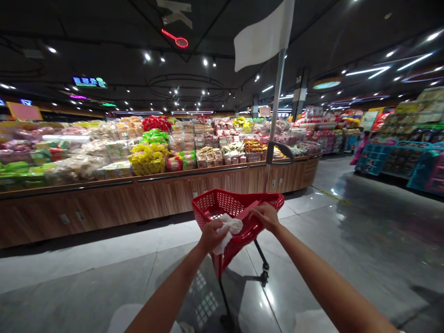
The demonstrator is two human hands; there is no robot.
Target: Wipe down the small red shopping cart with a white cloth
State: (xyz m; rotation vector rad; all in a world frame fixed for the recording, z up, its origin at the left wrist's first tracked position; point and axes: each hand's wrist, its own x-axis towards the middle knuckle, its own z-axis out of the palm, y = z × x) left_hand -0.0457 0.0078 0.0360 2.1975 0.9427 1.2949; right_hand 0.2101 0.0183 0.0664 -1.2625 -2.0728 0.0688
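Note:
A red plastic shopping cart (222, 198) with a perforated basket stands in front of me on thin dark legs with casters. My left hand (212, 235) is closed on a crumpled white cloth (231, 225), which rests against the near rim of the basket and hangs partly over it. My right hand (266, 216) grips the cart's rim at the right, its fingers curled over the edge. A pinkish-red flat piece (247, 210) lies along the rim between the hands. Rising from the cart's far right side is a grey pole (276, 97) with a dark loop handle (282, 153).
A long wood-fronted display counter (166, 192) full of packaged food runs across behind the cart. At the right stand blue display racks (374, 155) with goods. A white flag (263, 39) tops the pole. Grey shiny floor (333, 240) surrounds the cart.

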